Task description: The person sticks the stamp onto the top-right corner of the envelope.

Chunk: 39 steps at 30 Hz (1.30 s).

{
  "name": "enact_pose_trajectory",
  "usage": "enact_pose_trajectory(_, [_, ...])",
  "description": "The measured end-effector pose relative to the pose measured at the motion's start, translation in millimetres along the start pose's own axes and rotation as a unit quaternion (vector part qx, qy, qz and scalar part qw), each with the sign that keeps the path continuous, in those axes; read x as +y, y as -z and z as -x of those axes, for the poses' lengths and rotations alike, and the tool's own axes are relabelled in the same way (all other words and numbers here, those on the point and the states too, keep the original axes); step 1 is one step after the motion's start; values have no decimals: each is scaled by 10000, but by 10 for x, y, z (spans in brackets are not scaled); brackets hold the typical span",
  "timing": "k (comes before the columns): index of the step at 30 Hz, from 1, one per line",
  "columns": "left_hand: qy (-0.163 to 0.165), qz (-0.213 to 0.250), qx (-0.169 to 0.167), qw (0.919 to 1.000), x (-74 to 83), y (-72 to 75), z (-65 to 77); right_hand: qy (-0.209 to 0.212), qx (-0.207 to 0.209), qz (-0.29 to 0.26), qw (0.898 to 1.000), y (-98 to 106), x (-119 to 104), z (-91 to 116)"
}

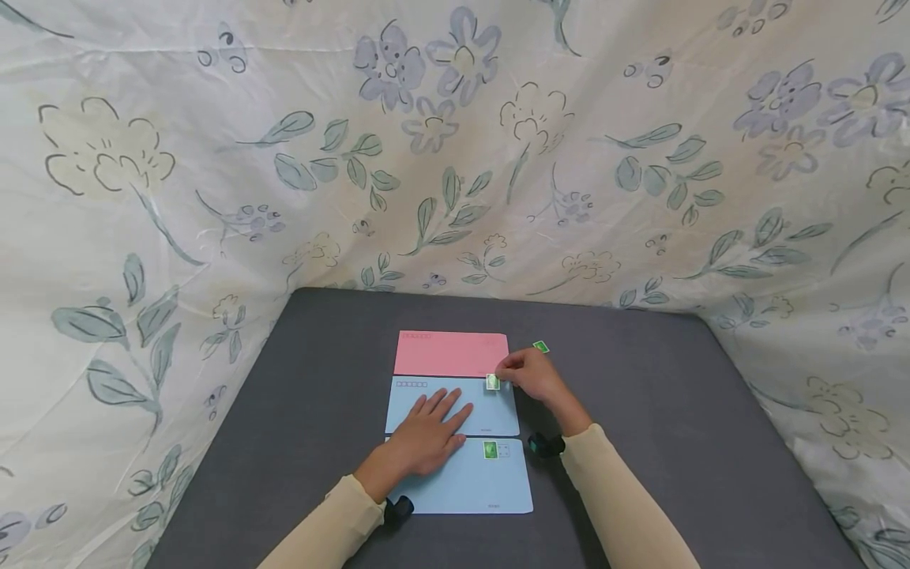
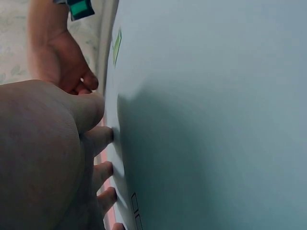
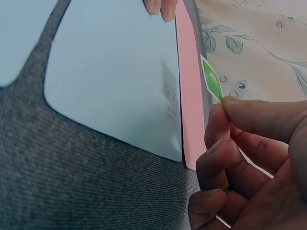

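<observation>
My right hand [image 1: 536,375] pinches a green postage stamp [image 3: 212,79] with a white perforated edge between thumb and forefinger. It holds the stamp by one corner, above the upper right of the middle blue envelope [image 1: 490,415]. In the right wrist view, the stamp is tilted and apart from the envelope, over a printed box outline. Fingers spread, my left hand [image 1: 430,438] rests on the left part of that envelope. Nearest me lies another blue envelope [image 1: 490,490], with a green stamp [image 1: 490,450] at its upper right, beside a small printed box.
Beyond the blue envelopes lies a pink envelope [image 1: 451,354]. Another green stamp [image 1: 541,346] is on the dark grey table [image 1: 640,411], just past my right hand. A flower-patterned cloth [image 1: 455,158] hangs behind the table and along its sides.
</observation>
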<state>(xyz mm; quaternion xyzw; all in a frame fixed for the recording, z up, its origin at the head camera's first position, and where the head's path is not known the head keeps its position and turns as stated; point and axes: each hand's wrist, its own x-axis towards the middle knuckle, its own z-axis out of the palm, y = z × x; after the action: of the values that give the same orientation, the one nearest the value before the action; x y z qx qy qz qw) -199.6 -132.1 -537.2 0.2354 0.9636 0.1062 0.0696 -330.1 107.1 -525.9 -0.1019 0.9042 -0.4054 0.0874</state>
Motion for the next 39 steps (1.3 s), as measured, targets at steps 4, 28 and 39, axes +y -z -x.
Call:
enact_pose_trajectory(4, [7, -24, -23, 10000, 6, -2, 2, 88, -22, -44, 9999, -9, 5, -7])
enact_pose_trajectory(28, [23, 24, 2, 10000, 18, 8, -10, 84, 32, -42, 10000, -63, -28, -13])
enact_pose_trajectory(39, [149, -109, -20, 9998, 60, 42, -26, 144, 13, -86, 9999, -98, -22, -20])
